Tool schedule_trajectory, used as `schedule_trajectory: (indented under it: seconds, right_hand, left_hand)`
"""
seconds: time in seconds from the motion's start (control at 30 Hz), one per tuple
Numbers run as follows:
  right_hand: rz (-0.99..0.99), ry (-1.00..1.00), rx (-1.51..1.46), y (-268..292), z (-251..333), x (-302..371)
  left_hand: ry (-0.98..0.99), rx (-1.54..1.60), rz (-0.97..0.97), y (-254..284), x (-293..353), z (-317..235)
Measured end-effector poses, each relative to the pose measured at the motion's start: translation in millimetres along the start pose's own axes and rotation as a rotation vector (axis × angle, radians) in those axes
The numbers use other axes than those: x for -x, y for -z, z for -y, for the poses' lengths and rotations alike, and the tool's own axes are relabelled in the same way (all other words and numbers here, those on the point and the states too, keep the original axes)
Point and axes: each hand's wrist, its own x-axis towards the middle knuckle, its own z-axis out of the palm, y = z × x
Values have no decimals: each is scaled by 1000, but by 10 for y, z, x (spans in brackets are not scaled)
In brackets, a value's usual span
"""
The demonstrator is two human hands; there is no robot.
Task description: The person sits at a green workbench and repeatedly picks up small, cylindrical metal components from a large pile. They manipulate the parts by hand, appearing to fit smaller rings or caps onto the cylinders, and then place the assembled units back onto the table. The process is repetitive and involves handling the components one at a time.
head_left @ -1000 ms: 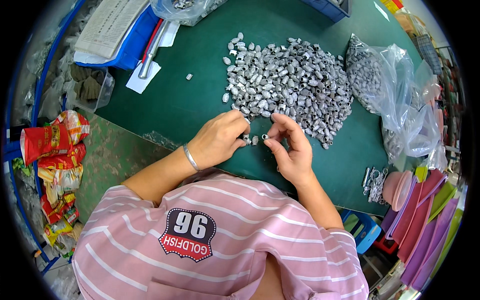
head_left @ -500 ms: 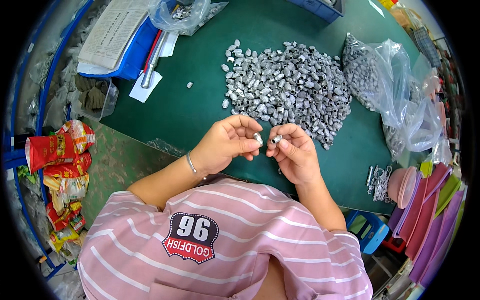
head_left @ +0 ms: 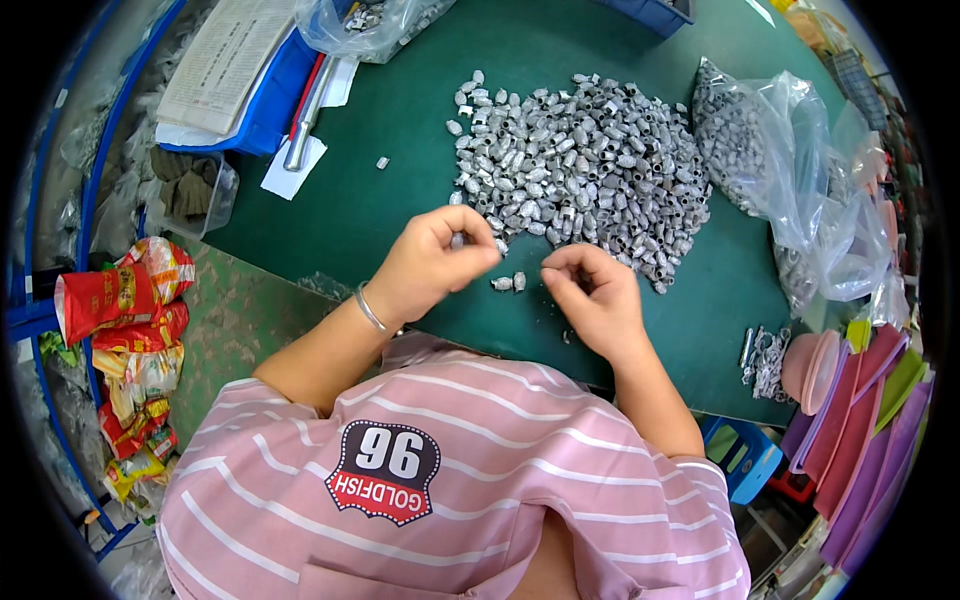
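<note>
Two small silver-grey metal barrel-shaped pieces (head_left: 509, 283) lie side by side on the green table between my hands. My left hand (head_left: 432, 258) is at the near left edge of a big heap of similar metal pieces (head_left: 590, 170), its fingers curled and thumb and forefinger together. Pieces of the heap show right beside its fingertips; whether one is pinched is hidden. My right hand (head_left: 598, 302) is just right of the two pieces, closed, with thumb and forefinger nearly meeting. Nothing shows clearly in its fingertips, and its other fingers are tucked away.
A clear plastic bag of metal pieces (head_left: 730, 140) lies right of the heap. At the far left sit a blue bin (head_left: 265, 105) with papers and a metal rod (head_left: 305, 130). One loose piece (head_left: 382, 163) lies apart. Metal clips (head_left: 768, 365) and a pink bowl (head_left: 808, 365) are at right.
The metal pieces that were in both hands now rest on the table. My left hand has moved left and up to the heap's edge; my right has shifted slightly.
</note>
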Motion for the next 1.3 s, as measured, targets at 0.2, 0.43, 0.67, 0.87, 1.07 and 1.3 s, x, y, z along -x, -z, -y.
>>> schedule_trajectory:
  seconds: [0.2, 0.43, 0.67, 0.87, 1.07, 1.3]
  right_hand:
    - [26, 385, 694, -147, 63, 9]
    - [118, 180, 199, -92, 41, 67]
    - [261, -214, -856, -50, 12, 42]
    - [421, -383, -1402, -59, -62, 0]
    - [433, -287, -1354, -48, -35, -41]
    - [35, 198, 138, -194, 27, -155]
  left_hand:
    - [-460, -892, 43, -114, -4, 232]
    - [-326, -498, 96, -144, 47, 162]
    - [200, 555, 218, -149, 52, 142]
    - [372, 889, 298, -116, -6, 270]
    - [312, 919, 272, -53, 13, 178]
    - [-174, -103, -218, 225, -133, 20]
